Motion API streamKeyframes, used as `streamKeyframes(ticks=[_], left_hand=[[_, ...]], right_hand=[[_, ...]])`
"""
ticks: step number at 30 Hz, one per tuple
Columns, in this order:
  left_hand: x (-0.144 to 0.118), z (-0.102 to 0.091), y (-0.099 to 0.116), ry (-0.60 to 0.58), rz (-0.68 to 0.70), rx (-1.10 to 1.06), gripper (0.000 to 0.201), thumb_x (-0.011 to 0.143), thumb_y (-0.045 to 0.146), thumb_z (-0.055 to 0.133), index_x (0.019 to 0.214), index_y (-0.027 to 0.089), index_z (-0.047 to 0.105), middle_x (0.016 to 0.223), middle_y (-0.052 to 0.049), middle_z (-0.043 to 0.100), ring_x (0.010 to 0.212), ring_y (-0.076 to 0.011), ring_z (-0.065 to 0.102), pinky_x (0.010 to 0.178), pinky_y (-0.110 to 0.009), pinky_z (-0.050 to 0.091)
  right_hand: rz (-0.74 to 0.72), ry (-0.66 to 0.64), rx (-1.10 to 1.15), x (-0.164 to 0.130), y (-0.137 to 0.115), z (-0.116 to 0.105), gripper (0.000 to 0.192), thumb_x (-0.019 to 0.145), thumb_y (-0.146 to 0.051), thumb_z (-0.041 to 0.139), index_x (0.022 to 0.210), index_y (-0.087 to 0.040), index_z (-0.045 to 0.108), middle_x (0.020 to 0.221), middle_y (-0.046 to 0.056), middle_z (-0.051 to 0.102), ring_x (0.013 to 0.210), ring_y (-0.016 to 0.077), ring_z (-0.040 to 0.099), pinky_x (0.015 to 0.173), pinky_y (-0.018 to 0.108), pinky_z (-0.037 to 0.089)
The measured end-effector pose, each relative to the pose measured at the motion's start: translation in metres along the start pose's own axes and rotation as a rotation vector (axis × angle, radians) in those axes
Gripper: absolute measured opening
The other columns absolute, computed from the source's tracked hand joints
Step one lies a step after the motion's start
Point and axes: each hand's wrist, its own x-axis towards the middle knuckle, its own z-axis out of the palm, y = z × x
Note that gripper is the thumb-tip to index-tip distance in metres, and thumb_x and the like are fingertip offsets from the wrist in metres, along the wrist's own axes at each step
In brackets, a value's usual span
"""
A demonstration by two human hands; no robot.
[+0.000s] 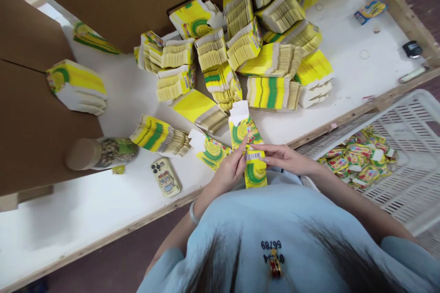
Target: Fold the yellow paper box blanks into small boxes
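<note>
1. The left hand (pixel 231 170) comes in from the lower left with its wrist bent up, its fingers closed on the left edge of a flat yellow and green carton (pixel 250 153); the thumb lies across the printed face.
2. The right hand (pixel 282 158) reaches in from the right with its forearm nearly level. Its fingers are stretched long and pinched on the same carton near the barcode strip, so both hands have hold of it.
3. The carton stands lengthwise away from the person, just over the near edge of the table (pixel 103 201), with its white flap open at the far end.
4. A second flattened carton (pixel 211 151) lies on the table just left of the held one, touching or nearly touching the left hand.
5. Farther off, a heap of bundled flat cartons (pixel 261 50) fills the middle of the table; the bundles lean on each other, showing cream cut edges and glossy yellow faces.
6. Left of the hands there is bare white tabletop, with a phone (pixel 166 177) in a cartoon case and a round jar (pixel 103 152) lying on its side.
7. Brown cardboard sheets (pixel 30 123) wall off the left and far sides.
8. On the right, past the wooden table edge, a white slotted plastic crate (pixel 412 146) holds small shiny packets (pixel 357 160), close to the right forearm.
</note>
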Motion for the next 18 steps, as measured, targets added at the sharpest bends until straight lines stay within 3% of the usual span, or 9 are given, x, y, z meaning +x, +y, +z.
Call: streamKeyframes(ticks=[2,4,6,8,11,13,14,16,18], left_hand=[[0.003,-0.002,-0.005,-0.029,0.038,-0.004,0.044,0.105,0.036,0.038,0.145,0.025,0.055,0.086,-0.004,0.071,0.066,-0.0169,0.062,0.065,-0.028,0.052],[0.011,-0.006,-0.014,0.059,0.039,0.013,0.042,0.107,0.037,0.034,0.140,0.024,0.056,0.079,-0.003,0.067,0.061,-0.0171,0.059,0.062,-0.029,0.049],[0.023,-0.012,-0.023,0.233,-0.065,0.133,0.040,0.105,0.044,0.041,0.132,0.020,0.057,0.079,-0.003,0.064,0.062,-0.0186,0.059,0.063,-0.031,0.048],[0.037,-0.016,-0.029,0.348,-0.258,0.334,0.045,0.097,0.053,0.055,0.124,0.017,0.057,0.086,-0.006,0.066,0.070,-0.0221,0.062,0.067,-0.033,0.047],[0.055,-0.018,-0.032,0.235,-0.489,0.538,0.051,0.087,0.063,0.065,0.108,0.017,0.060,0.087,-0.009,0.068,0.078,-0.0258,0.065,0.070,-0.033,0.045],[0.063,-0.019,-0.031,0.104,-0.538,0.577,0.045,0.088,0.064,0.062,0.089,0.020,0.061,0.079,-0.007,0.068,0.075,-0.0241,0.064,0.067,-0.031,0.040],[0.065,-0.020,-0.029,0.065,-0.545,0.584,0.044,0.089,0.064,0.061,0.081,0.020,0.059,0.075,-0.005,0.067,0.072,-0.0223,0.062,0.065,-0.030,0.037],[0.066,-0.023,-0.026,0.060,-0.532,0.585,0.044,0.092,0.060,0.058,0.071,0.021,0.054,0.069,-0.002,0.064,0.066,-0.0186,0.057,0.061,-0.028,0.033],[0.063,-0.027,-0.022,0.100,-0.463,0.565,0.044,0.094,0.055,0.056,0.066,0.021,0.051,0.064,0.000,0.059,0.061,-0.0155,0.052,0.059,-0.028,0.030]], right_hand=[[0.030,0.093,0.013,0.003,0.003,0.008,0.039,0.090,-0.045,0.071,0.122,-0.023,0.074,0.112,0.006,0.079,0.092,0.0166,0.077,0.077,0.031,0.066],[0.040,0.187,-0.004,0.002,0.005,0.013,0.041,0.087,-0.046,0.074,0.120,-0.022,0.074,0.109,0.007,0.080,0.087,0.0174,0.077,0.072,0.031,0.066],[0.029,0.317,-0.079,-0.010,0.002,0.004,0.043,0.085,-0.047,0.075,0.120,-0.022,0.072,0.106,0.008,0.080,0.084,0.0191,0.078,0.070,0.032,0.066],[0.049,0.511,-0.231,-0.041,-0.004,-0.021,0.046,0.086,-0.050,0.073,0.122,-0.022,0.070,0.108,0.010,0.080,0.086,0.0227,0.078,0.071,0.036,0.066],[0.276,0.844,-0.704,-0.117,-0.015,-0.078,0.043,0.091,-0.054,0.064,0.124,-0.027,0.069,0.103,0.014,0.078,0.086,0.0313,0.078,0.078,0.049,0.064],[0.489,1.073,-1.174,-0.164,-0.021,-0.109,0.046,0.086,-0.058,0.066,0.119,-0.026,0.071,0.084,0.014,0.075,0.081,0.0442,0.075,0.076,0.070,0.057],[0.561,1.142,-1.302,-0.179,-0.024,-0.118,0.054,0.086,-0.059,0.066,0.128,-0.025,0.067,0.089,0.017,0.075,0.088,0.0511,0.073,0.076,0.078,0.053],[0.633,1.215,-1.419,-0.185,-0.029,-0.121,0.067,0.087,-0.061,0.061,0.142,-0.023,0.056,0.100,0.023,0.073,0.101,0.0608,0.067,0.076,0.086,0.046],[0.530,1.187,-1.347,-0.157,-0.030,-0.104,0.066,0.093,-0.061,0.054,0.148,-0.024,0.050,0.111,0.025,0.072,0.109,0.0584,0.066,0.083,0.083,0.047]])
